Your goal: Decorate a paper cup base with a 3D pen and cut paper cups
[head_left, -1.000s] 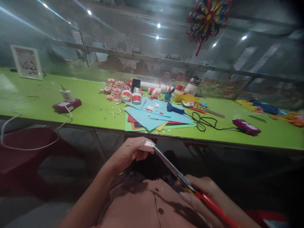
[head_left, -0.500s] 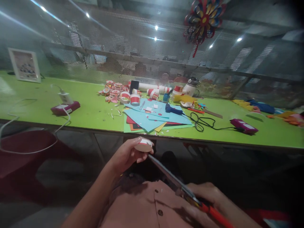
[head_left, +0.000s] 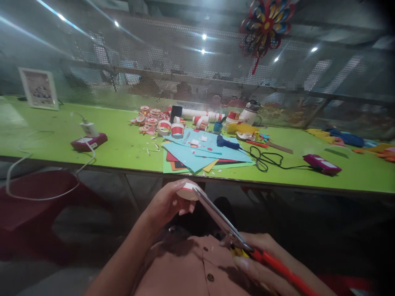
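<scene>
Fingers (head_left: 183,211) of the left hand (head_left: 166,201) are clamped on a red-and-white paper piece (head_left: 189,193); scissors (head_left: 219,217) have their tips at its edge (maybe touching, kinda blurry), red handles gripped in the right hand (head_left: 270,243).

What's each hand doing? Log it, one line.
left hand: holding paper piece; right hand: gripping red-handled scissors; scissor tips: at piece's edge; table: blue paper, corded tool
</scene>
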`<action>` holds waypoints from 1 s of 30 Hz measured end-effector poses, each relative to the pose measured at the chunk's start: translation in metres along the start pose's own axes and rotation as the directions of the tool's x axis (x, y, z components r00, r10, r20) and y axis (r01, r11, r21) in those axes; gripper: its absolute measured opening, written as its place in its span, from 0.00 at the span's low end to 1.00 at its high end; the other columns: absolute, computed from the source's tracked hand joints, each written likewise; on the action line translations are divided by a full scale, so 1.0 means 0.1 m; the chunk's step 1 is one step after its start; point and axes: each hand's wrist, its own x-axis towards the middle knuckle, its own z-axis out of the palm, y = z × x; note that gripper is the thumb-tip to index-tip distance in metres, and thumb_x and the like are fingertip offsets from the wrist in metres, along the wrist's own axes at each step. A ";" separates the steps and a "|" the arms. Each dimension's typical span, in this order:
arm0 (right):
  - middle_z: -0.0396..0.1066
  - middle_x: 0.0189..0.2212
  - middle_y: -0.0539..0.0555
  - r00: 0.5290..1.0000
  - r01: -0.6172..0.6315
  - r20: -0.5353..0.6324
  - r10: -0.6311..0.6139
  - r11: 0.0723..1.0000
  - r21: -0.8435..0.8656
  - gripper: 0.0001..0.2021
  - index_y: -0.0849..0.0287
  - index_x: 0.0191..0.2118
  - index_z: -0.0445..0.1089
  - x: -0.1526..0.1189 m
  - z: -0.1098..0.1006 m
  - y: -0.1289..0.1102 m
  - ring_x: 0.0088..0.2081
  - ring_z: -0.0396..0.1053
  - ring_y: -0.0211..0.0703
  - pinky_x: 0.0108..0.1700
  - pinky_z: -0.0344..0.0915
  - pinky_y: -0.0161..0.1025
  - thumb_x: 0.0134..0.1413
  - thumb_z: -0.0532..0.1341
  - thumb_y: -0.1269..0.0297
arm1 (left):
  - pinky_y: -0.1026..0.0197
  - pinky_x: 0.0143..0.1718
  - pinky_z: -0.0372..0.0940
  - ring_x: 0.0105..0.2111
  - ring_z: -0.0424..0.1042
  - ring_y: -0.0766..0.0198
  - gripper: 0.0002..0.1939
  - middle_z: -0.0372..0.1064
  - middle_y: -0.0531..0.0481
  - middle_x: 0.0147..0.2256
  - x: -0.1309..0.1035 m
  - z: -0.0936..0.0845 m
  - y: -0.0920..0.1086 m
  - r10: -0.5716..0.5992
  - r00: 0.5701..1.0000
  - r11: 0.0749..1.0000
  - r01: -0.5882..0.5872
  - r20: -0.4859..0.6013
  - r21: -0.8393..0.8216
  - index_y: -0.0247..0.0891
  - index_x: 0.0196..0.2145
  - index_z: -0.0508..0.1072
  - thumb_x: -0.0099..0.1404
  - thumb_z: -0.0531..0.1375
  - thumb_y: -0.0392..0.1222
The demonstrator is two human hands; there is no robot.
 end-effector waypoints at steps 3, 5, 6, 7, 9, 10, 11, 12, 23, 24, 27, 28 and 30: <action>0.76 0.39 0.57 0.997 -0.032 -0.069 0.032 0.999 0.003 0.20 0.53 0.52 0.74 -0.02 0.00 0.00 0.43 0.73 0.52 0.49 0.68 0.45 0.58 0.59 0.51 | 0.71 0.13 0.50 0.17 0.65 0.68 0.21 0.68 0.47 0.19 0.00 0.01 -0.01 0.000 1.000 1.000 0.000 -0.006 0.006 0.28 0.34 0.76 0.60 0.59 0.53; 0.76 0.39 0.57 0.995 -0.062 -0.080 0.062 0.998 0.005 0.20 0.53 0.52 0.75 -0.04 0.00 0.04 0.43 0.73 0.52 0.48 0.69 0.44 0.57 0.60 0.51 | 0.71 0.13 0.51 0.18 0.66 0.67 0.20 0.68 0.47 0.20 0.00 0.01 -0.02 -0.002 1.000 1.000 0.002 -0.014 0.004 0.28 0.33 0.76 0.60 0.59 0.53; 0.76 0.37 0.57 0.994 -0.072 -0.079 0.072 0.997 0.008 0.20 0.53 0.52 0.74 -0.05 0.00 0.06 0.40 0.74 0.51 0.45 0.71 0.43 0.57 0.60 0.51 | 0.71 0.13 0.51 0.18 0.66 0.67 0.20 0.69 0.47 0.21 0.00 0.01 -0.02 -0.004 1.000 1.000 0.004 -0.018 0.002 0.28 0.33 0.76 0.60 0.59 0.52; 0.76 0.36 0.57 0.994 -0.081 -0.076 0.081 0.997 0.010 0.20 0.53 0.53 0.74 -0.07 0.00 0.08 0.37 0.74 0.49 0.41 0.72 0.41 0.58 0.60 0.51 | 0.71 0.13 0.50 0.18 0.67 0.67 0.20 0.69 0.47 0.21 0.00 0.01 -0.02 -0.005 1.000 1.000 0.005 -0.021 0.002 0.29 0.33 0.76 0.60 0.59 0.52; 0.76 0.35 0.57 0.993 -0.096 -0.073 0.097 0.995 0.015 0.21 0.52 0.55 0.72 -0.09 0.01 0.12 0.32 0.74 0.47 0.35 0.72 0.40 0.60 0.58 0.51 | 0.71 0.13 0.50 0.18 0.66 0.67 0.20 0.69 0.47 0.21 0.01 0.01 -0.03 -0.003 1.000 1.000 0.004 -0.023 0.005 0.29 0.33 0.76 0.60 0.58 0.53; 0.76 0.36 0.57 0.993 -0.098 -0.071 0.099 0.995 0.017 0.21 0.52 0.55 0.72 -0.10 0.01 0.13 0.32 0.74 0.47 0.36 0.72 0.40 0.59 0.58 0.51 | 0.71 0.13 0.50 0.17 0.66 0.67 0.21 0.69 0.47 0.21 0.01 0.01 -0.02 -0.001 1.000 1.000 0.001 -0.022 0.009 0.28 0.33 0.76 0.61 0.58 0.53; 0.76 0.37 0.57 0.993 -0.097 -0.068 0.098 0.995 0.020 0.22 0.52 0.54 0.72 -0.11 0.01 0.14 0.34 0.74 0.48 0.38 0.72 0.41 0.58 0.59 0.50 | 0.71 0.13 0.50 0.17 0.65 0.68 0.21 0.68 0.47 0.20 0.01 0.01 -0.02 0.002 1.000 1.000 -0.002 -0.020 0.015 0.28 0.33 0.76 0.61 0.57 0.53; 0.75 0.38 0.58 0.993 -0.094 -0.065 0.095 0.995 0.022 0.22 0.53 0.54 0.73 -0.11 0.01 0.14 0.36 0.74 0.49 0.41 0.72 0.42 0.57 0.60 0.50 | 0.71 0.13 0.50 0.17 0.64 0.68 0.21 0.68 0.46 0.20 0.01 0.02 -0.02 0.006 1.000 1.000 -0.005 -0.018 0.021 0.28 0.33 0.77 0.62 0.57 0.53; 0.71 0.28 0.52 0.997 -0.073 -0.025 0.076 0.994 0.085 0.21 0.56 0.49 0.75 -0.02 0.05 0.07 0.27 0.67 0.39 0.33 0.68 0.36 0.59 0.58 0.48 | 0.71 0.13 0.50 0.17 0.65 0.67 0.20 0.68 0.48 0.20 0.01 0.04 -0.02 0.026 1.000 0.998 -0.025 -0.014 0.050 0.29 0.32 0.76 0.59 0.59 0.52; 0.70 0.28 0.52 0.995 -0.087 -0.034 0.090 0.992 0.096 0.21 0.56 0.49 0.74 -0.03 0.06 0.10 0.26 0.66 0.38 0.31 0.67 0.35 0.59 0.57 0.48 | 0.71 0.13 0.50 0.17 0.66 0.67 0.20 0.69 0.47 0.21 0.01 0.04 -0.02 0.027 1.000 0.998 -0.026 -0.015 0.051 0.29 0.32 0.76 0.59 0.59 0.52; 0.66 0.24 0.49 0.991 -0.120 -0.050 0.126 0.987 0.106 0.20 0.55 0.50 0.73 -0.05 0.09 0.18 0.24 0.62 0.36 0.28 0.64 0.33 0.60 0.57 0.47 | 0.70 0.13 0.50 0.18 0.66 0.68 0.20 0.71 0.45 0.24 0.01 0.04 -0.01 0.028 1.000 0.998 -0.028 -0.013 0.055 0.28 0.32 0.75 0.59 0.59 0.52; 0.66 0.24 0.49 0.991 -0.120 -0.050 0.125 0.987 0.103 0.20 0.54 0.50 0.73 -0.05 0.09 0.19 0.24 0.62 0.36 0.27 0.63 0.33 0.60 0.57 0.48 | 0.70 0.13 0.50 0.18 0.66 0.67 0.20 0.70 0.45 0.23 0.01 0.04 -0.01 0.028 1.000 0.998 -0.028 -0.011 0.055 0.28 0.32 0.75 0.59 0.59 0.53; 0.66 0.24 0.49 0.993 -0.101 -0.050 0.107 0.990 0.100 0.19 0.54 0.50 0.73 -0.05 0.09 0.17 0.24 0.63 0.37 0.27 0.63 0.33 0.60 0.57 0.49 | 0.71 0.12 0.49 0.17 0.66 0.67 0.20 0.69 0.46 0.22 0.01 0.04 -0.02 0.029 1.000 0.998 -0.028 -0.010 0.057 0.28 0.32 0.75 0.59 0.59 0.53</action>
